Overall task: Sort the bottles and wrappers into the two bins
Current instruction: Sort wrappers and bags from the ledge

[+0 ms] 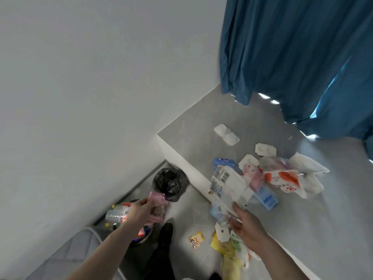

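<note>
My left hand (139, 212) pinches a pink wrapper (158, 207) in the air, between the near bin (141, 238) full of bottles (118, 214) and the far bin (168, 183) lined with a black bag. My right hand (245, 223) grips a large white wrapper with a barcode (227, 187) at the edge of the grey ledge (191, 126). A heap of wrappers (282, 177) lies on the ledge behind it, with a blue pack (266, 197) and white plastic trays (226, 134).
On the floor lie a small yellow snack packet (196, 239) and yellow-green wrappers (232, 251). A dark shoe (165, 233) stands by the near bin. A grey mattress corner (66, 257) is at lower left, a blue curtain (292, 47) hangs beyond the ledge.
</note>
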The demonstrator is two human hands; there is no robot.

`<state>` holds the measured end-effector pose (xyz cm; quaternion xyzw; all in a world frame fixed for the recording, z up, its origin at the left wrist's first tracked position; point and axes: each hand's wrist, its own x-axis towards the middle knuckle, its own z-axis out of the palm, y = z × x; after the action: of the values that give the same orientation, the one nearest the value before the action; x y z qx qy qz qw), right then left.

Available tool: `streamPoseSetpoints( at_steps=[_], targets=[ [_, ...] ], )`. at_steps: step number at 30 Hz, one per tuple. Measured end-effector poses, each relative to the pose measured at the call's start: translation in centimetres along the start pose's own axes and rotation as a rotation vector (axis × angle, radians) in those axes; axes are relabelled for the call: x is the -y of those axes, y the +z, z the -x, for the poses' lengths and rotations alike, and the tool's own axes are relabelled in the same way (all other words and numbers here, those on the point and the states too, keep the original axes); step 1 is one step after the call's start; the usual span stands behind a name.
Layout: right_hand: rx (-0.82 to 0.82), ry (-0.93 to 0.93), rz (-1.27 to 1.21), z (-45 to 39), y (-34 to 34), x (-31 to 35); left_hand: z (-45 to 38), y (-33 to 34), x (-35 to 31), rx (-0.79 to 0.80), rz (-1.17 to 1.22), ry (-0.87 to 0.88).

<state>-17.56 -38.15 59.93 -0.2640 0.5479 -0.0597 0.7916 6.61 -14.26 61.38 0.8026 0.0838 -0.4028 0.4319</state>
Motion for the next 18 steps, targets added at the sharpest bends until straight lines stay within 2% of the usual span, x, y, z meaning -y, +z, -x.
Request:
streamPoseSetpoints(
  at_steps=[5,10,14,18],
  targets=[
    [-0.078,0.022,-0.04,-3.5,5.9,0.6,-7.5,-2.2,-4.4,0.101,-0.023,-0.052],
    [-0.162,0.067,-0.099,-10.5,11.6,0.8,-19.8,-2.5,-5.9,0.138,-0.025,-0.141],
    [-0.185,0.145,-0.058,-18.9,14.5,-1.6,-30.9,-0.5,-2.7,0.105,-0.131,-0.218],
    [-0.191,0.208,0.003,-28.6,16.3,-5.2,-41.5,2.7,1.7,0.108,-0.25,-0.199]
  ],
)
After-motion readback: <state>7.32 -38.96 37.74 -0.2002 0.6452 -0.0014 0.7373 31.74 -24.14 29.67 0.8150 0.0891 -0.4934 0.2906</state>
